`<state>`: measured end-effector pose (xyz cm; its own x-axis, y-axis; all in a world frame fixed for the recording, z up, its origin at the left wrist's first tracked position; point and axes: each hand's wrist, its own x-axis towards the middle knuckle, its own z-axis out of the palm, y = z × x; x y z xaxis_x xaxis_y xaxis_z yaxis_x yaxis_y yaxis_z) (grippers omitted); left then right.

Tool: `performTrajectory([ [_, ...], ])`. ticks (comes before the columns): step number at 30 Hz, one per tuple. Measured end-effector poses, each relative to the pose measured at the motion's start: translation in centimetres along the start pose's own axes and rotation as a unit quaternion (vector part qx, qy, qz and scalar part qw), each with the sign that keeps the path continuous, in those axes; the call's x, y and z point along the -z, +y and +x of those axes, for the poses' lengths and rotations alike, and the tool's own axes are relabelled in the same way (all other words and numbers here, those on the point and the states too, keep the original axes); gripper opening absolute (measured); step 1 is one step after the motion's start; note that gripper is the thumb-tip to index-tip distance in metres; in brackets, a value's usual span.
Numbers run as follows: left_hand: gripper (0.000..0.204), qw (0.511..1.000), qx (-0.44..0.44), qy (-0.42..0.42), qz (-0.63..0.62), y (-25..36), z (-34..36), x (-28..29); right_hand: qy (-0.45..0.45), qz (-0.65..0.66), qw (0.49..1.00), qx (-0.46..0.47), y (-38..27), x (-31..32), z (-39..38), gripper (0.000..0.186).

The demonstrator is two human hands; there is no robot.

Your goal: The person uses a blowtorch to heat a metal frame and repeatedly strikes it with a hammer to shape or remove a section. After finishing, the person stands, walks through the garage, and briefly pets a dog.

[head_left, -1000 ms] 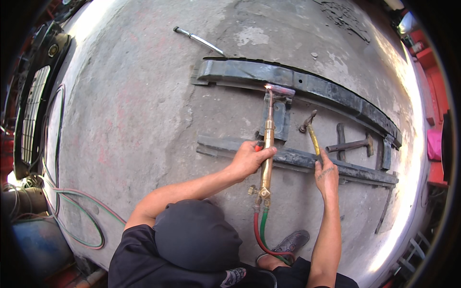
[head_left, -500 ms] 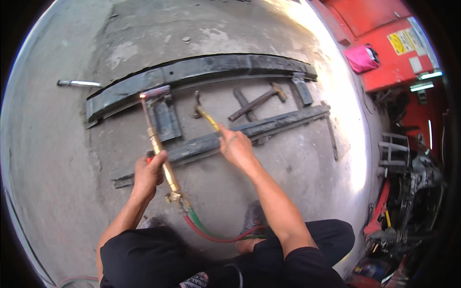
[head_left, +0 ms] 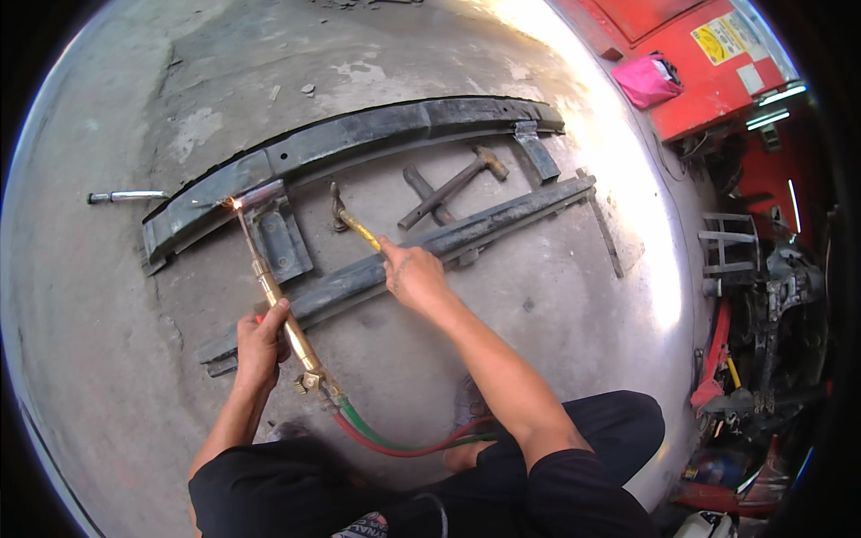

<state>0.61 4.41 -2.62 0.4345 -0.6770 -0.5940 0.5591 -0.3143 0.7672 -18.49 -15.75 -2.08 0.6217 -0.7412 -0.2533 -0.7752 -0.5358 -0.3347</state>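
Note:
My left hand (head_left: 258,348) is closed round a brass gas torch (head_left: 294,332), its long tip pointing away from me. At the tip glows a bright flame with orange sparks, against the near edge of a dark curved metal beam (head_left: 368,128), beside the bracket (head_left: 285,244) attached to it. My right hand (head_left: 416,280) grips the end of a yellow-handled hammer (head_left: 359,229). The hammer's dark head is over the floor between the bracket and another hammer (head_left: 448,190). Beneath my right hand runs a straight dark metal bar (head_left: 511,217).
Red and green hoses (head_left: 377,439) trail from the torch past my foot. A shiny metal rod (head_left: 130,195) lies left of the beam. At right stand a red cabinet (head_left: 708,85) with a pink cloth (head_left: 647,81) and a small metal stool (head_left: 728,242) near heaped parts.
Sparks now spray from the torch tip, where only a small glow showed before. The whole view has shifted, with the beam and tools appearing farther left. Both hands keep their holds.

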Motion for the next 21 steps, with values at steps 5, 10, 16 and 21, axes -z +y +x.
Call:
performTrajectory([
  [5,0.027,1.000,0.009,-0.004,-0.016,-0.1,0.3,0.3,0.003,-0.011,1.000,0.004,-0.1,0.1,0.5,0.049],
  [10,0.030,1.000,0.008,0.014,0.003,0.1,0.1,0.3,0.029,-0.014,0.999,0.023,-0.4,-0.4,0.4,0.045],
  [16,0.028,1.000,0.014,-0.012,0.005,0.7,-0.4,0.7,0.015,0.000,1.000,0.012,-1.6,0.3,-0.1,0.046],
  [21,0.029,1.000,0.006,-0.001,0.030,1.0,-0.7,0.6,-0.002,0.008,1.000,-0.001,-2.3,0.8,0.0,0.047],
])
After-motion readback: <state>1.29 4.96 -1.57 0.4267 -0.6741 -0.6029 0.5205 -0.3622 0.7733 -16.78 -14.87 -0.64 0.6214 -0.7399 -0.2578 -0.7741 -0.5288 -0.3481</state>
